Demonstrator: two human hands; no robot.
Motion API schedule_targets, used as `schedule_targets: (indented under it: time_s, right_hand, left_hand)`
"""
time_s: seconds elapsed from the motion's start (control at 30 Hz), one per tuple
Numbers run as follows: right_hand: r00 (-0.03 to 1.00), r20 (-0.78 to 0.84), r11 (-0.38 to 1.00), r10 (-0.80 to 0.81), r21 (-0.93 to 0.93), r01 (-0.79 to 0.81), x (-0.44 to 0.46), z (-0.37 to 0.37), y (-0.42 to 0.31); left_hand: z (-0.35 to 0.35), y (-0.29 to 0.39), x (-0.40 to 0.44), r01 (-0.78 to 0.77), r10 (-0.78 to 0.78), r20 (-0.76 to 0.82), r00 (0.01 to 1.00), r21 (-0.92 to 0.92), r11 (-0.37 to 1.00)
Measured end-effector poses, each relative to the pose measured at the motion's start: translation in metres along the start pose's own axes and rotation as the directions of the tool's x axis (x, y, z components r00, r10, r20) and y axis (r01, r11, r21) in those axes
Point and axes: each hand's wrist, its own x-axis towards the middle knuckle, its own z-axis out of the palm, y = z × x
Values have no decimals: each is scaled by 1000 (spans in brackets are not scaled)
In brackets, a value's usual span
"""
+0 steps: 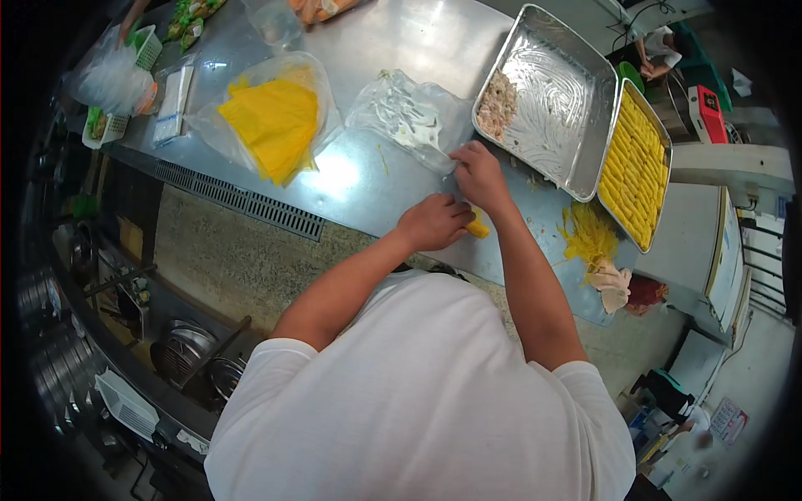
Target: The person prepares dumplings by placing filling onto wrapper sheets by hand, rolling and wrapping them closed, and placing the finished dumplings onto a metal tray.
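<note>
My left hand (pixel 436 222) is curled over a small yellow roll (pixel 478 225) at the table's near edge; one end of the roll shows beyond the fingers. My right hand (pixel 482 175) is just above it, fingers bent together at the edge of a clear plastic sheet (pixel 455 125) smeared with white paste (pixel 409 113). Whether those fingertips grip the plastic or only touch it is hard to see. Left of the paste, yellow wrapper sheets (pixel 271 121) lie stacked on a clear bag. A deep metal tray (pixel 560 92) holds pinkish minced filling (pixel 499 104) in its left corner.
Rows of yellow rolls fill a second tray (pixel 635 167) on the right. Shredded yellow strips (pixel 589 236) and a crumpled cloth (pixel 614 286) lie at the table's right end. White packets (pixel 173 104) and green-and-white baskets (pixel 149 48) stand far left. Another person's arms (pixel 650 68) show at upper right.
</note>
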Motion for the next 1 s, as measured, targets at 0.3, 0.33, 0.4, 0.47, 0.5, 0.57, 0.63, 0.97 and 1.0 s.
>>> schedule_targets:
  time_s: [0.3,0.33,0.4,0.47,0.5,0.57,0.63,0.97,1.0]
  right_hand:
    - [987,-58,851,153,516,-101,-58,-34,21]
    - [985,-64,848,158,519,-103,-65,-39,21]
    - [997,-44,997,-58,43,60,-81,-50,21]
    - [997,33,989,-72,-131,75,-96,-52,23]
    - [991,115,949,-69,-300,101,-105,-51,24]
    - [984,153,913,-97,-380,149,-117,-44,26]
    - [974,191,868,-122,-455,198,-125,-38,30]
    - [978,187,922,-92,-355,154,-127,-49,47]
    - [991,121,942,-55,-322,91,-126,-47,45]
  left_hand:
    - [-8,7,4,-35,35,-37,999,16,999]
    - [-9,6,4,-40,41,-30,999,16,999]
    - [-10,5,5,-50,50,-10,999,-15,999]
    - [-11,6,6,-45,45,-8,999,-23,999]
    - [-11,7,5,-38,37,-7,999,-34,999]
    - [-10,7,5,-33,33,-2,999,-38,999]
    - [-11,6,5,-29,29,4,1000,-41,999]
    - [-13,6,6,-9,11,24,1000,-93,996]
    - [-14,6,6,-9,13,38,999,-97,995]
